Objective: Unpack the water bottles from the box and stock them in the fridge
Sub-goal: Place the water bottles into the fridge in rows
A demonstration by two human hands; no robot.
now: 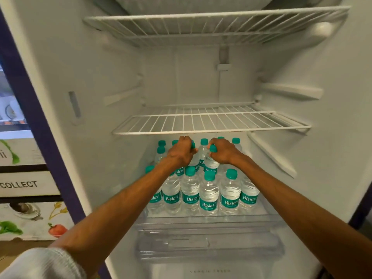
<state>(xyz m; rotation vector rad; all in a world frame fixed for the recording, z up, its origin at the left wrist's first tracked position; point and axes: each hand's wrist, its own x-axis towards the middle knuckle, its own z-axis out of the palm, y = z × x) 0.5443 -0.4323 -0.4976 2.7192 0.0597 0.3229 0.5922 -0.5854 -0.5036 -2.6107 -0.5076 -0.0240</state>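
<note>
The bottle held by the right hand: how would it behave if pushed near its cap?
The bottle in the right hand looks full, so it is probably heavy for its size. Tall and narrow, it may tip against the other bottles. Its thin clear wall would likely dent under a firm grip.

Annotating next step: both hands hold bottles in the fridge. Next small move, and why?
Likely lower both and release: left hand and right hand each grip a bottle near its cap, behind the front row already standing on the glass shelf.
</note>
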